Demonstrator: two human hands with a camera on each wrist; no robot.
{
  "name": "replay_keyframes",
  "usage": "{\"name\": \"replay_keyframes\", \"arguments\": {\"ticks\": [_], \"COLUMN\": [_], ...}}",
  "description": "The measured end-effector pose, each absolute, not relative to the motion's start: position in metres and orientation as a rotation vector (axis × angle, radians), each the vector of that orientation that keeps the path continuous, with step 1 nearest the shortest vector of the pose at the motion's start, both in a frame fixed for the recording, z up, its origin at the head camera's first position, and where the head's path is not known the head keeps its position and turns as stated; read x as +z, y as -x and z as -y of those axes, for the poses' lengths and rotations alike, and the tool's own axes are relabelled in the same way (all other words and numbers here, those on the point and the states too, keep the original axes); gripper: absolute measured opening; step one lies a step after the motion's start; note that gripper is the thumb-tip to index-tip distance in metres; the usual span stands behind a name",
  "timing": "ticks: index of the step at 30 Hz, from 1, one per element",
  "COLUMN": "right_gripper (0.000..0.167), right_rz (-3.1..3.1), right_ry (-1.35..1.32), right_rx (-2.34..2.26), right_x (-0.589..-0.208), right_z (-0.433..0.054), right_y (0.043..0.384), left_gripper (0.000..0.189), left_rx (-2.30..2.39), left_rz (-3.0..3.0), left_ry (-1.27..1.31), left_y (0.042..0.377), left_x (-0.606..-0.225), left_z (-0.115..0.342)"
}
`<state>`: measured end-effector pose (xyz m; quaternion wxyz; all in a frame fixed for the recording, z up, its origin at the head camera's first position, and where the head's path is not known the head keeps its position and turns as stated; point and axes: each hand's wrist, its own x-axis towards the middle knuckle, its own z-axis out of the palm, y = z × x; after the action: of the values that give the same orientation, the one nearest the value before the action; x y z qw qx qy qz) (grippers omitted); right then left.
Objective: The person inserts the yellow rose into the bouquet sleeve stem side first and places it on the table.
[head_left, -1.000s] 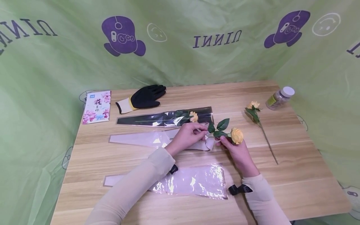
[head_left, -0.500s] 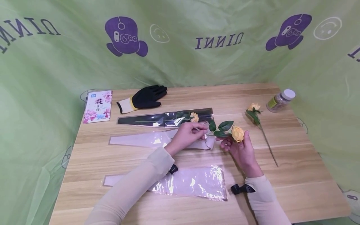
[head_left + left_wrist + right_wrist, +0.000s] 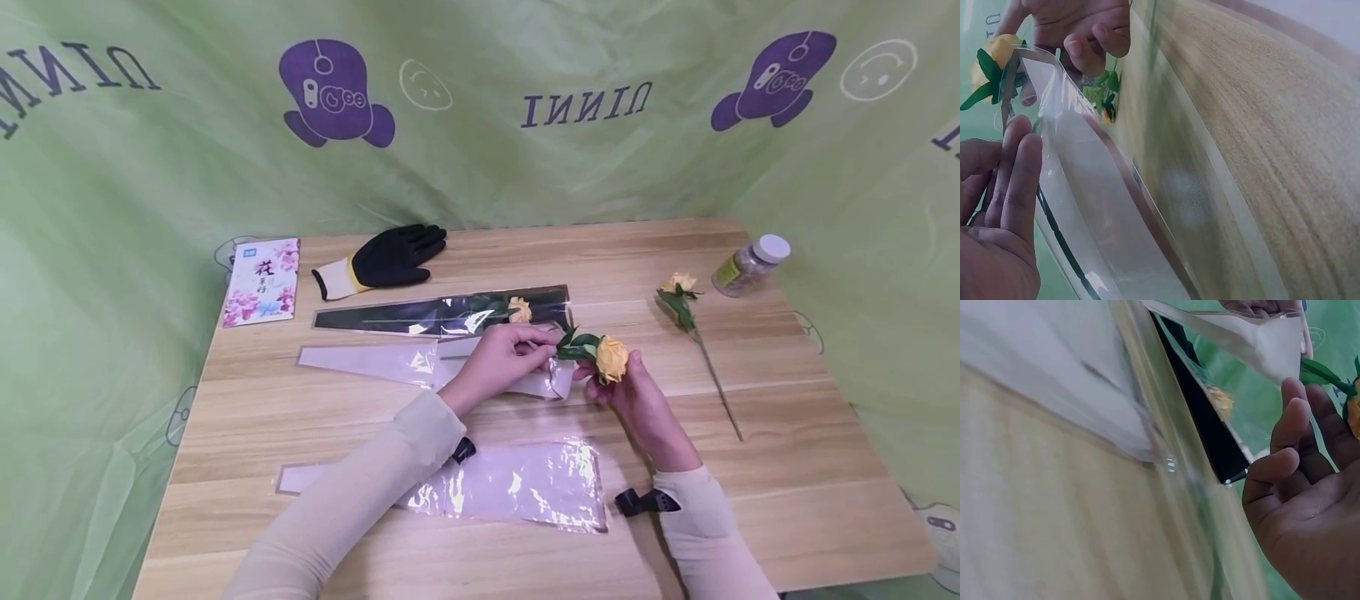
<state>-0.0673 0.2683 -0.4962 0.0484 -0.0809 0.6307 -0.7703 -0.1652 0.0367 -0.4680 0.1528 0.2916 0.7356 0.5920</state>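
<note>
With my left hand (image 3: 501, 358) I pinch the open mouth of a clear, pale-backed flower sleeve (image 3: 367, 362), its rim raised in the left wrist view. A yellow artificial rose (image 3: 612, 358) has its stem (image 3: 453, 358) inside that sleeve. The bloom is outside, and its green leaves (image 3: 577, 347) bunch at the mouth beside my left fingertips. My right hand (image 3: 651, 415) holds the bloom from the right, thumb upright along one side and fingers beneath. In the right wrist view those fingers (image 3: 1294, 419) are partly bent, with the rose at the right edge.
Behind lies a dark sleeve (image 3: 390, 317) containing another yellow rose (image 3: 519, 310). A pale sleeve (image 3: 525, 487) lies in front. To the right are a loose rose (image 3: 678, 287) and a white-capped jar (image 3: 744, 267). A black glove (image 3: 393, 257) and a floral card (image 3: 262, 283) lie at the back left.
The rose has shifted left toward the sleeve, its spread leaves now gathered at the mouth. My right hand first moved from the stem to the bloom, then pushed left. My left hand stays at the rim.
</note>
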Motion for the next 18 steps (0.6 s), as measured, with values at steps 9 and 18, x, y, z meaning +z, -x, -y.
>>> {"name": "replay_keyframes", "arguments": {"ticks": [9, 18], "right_gripper": [0.044, 0.036], "right_rz": [-1.997, -2.156], "right_ry": [0.154, 0.087], "right_rx": [-2.346, -2.285], "right_x": [-0.4947, -0.4933], "right_z": [-0.2673, -0.2666], "right_y": [0.0670, 0.0703], "left_gripper": [0.019, 0.019], "left_rx": [1.734, 1.790], "left_rz": [-2.059, -1.995], "left_ry": [-0.824, -0.760], "left_y": [0.1600, 0.1563], "left_x": [-0.4680, -0.4628], "left_z": [-0.0372, -0.0391]}}
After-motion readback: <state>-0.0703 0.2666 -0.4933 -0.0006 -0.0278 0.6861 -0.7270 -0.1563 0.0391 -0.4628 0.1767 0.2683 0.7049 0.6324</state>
